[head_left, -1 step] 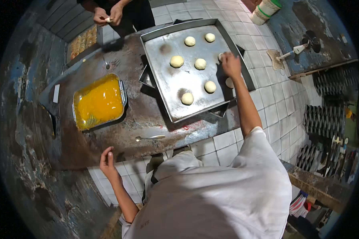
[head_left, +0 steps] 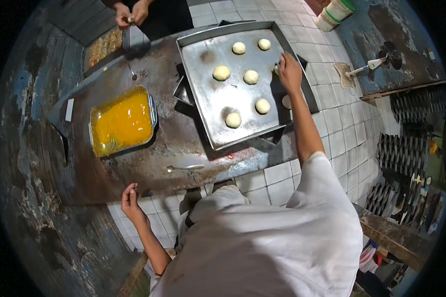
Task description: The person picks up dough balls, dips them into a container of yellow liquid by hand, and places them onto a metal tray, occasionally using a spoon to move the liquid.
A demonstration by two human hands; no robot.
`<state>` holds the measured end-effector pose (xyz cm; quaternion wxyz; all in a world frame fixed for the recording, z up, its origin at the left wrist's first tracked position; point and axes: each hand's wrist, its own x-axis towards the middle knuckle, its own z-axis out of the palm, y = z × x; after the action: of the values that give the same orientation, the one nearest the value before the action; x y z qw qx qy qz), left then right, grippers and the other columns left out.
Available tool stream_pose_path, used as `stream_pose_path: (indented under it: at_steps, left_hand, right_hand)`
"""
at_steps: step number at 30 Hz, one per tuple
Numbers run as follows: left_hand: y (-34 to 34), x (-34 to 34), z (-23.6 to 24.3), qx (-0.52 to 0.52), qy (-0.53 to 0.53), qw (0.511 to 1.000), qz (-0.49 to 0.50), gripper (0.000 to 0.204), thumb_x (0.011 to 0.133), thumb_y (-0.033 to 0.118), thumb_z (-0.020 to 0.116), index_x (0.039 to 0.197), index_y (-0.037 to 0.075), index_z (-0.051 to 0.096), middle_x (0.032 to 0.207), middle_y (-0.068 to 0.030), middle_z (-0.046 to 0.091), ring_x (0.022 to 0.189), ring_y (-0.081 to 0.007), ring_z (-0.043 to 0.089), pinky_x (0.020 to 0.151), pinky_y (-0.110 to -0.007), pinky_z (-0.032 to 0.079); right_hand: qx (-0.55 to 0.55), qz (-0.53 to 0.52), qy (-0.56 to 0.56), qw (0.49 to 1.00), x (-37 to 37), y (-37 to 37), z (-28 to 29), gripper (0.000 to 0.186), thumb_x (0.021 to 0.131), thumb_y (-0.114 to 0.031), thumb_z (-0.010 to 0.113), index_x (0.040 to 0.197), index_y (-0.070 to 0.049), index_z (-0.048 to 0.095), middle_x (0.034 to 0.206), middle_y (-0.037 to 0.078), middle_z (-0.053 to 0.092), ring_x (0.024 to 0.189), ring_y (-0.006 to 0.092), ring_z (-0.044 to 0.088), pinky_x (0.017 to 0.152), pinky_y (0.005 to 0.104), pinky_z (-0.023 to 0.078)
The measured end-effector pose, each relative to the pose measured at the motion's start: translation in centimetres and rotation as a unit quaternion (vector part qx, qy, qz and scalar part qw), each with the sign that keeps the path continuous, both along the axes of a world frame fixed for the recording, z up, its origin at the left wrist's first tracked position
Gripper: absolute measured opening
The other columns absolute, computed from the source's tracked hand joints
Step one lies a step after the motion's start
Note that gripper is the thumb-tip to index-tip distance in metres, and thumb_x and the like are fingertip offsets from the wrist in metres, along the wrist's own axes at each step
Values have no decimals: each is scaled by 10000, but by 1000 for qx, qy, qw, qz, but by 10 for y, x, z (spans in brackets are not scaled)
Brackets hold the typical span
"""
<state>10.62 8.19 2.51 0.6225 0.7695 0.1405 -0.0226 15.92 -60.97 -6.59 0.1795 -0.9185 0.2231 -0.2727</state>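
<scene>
Head view: right hand (head_left: pixel 290 74) partly hides dough ball (head_left: pixel 276 70); contact unclear.

Right hand (head_left: pixel 289 73) reaches over tray (head_left: pixel 213 104) holding dough balls (head_left: pixel 250 77).

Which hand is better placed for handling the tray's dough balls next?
Probably the right hand: it's over the metal tray, by a dough ball; the left hand is away by the table edge.
</scene>
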Motion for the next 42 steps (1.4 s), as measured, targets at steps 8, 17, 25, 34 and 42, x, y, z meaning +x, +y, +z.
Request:
stream_pose_path:
  at_steps: [8,17,25,34,42]
  left_hand:
    - [-17,-20,-7,-23,-24,999,18,184,992,141,653,1091,-6,705,1097,-110,716,1053,-204,668,980,-337,497]
    - [-108,35,16,-23,-73,987,-140,156,974,98,639,1050,-17,714,1031,-69,717,1003,-152,653,925,-288,486]
    - [-189,68,41,-206,-86,954,-201,308,978,166,691,1205,-39,654,1100,-70,694,1037,-127,629,934,-265,483]
    - [-128,59,-6,-339,58,923,-172,283,1031,227,616,1181,-12,619,1126,-76,672,1009,-157,646,915,-321,510]
    - [27,39,-35,-577,186,793,-56,550,1066,447,457,1364,-14,503,1354,-150,581,1286,-293,539,1131,-453,390]
  right_hand:
    - [-236,-38,107,965,23,31,-10,552,1014,-405,510,1486,-126,454,1505,148,463,1418,389,381,1099,646,319]
    - [-148,175,167,959,80,179,15,273,838,-192,698,1109,-162,681,1064,78,688,1101,263,615,983,541,392]
    - [611,285,114,729,8,242,127,300,1021,-326,594,1117,-59,693,1019,-20,679,981,104,579,888,256,386]
    - [388,104,-62,914,-11,452,88,396,1000,-409,619,991,-14,627,826,238,675,750,329,669,688,436,503]
    - [459,227,268,816,-44,511,-32,554,952,-523,654,1219,-40,599,1106,139,663,1063,281,633,873,417,498]
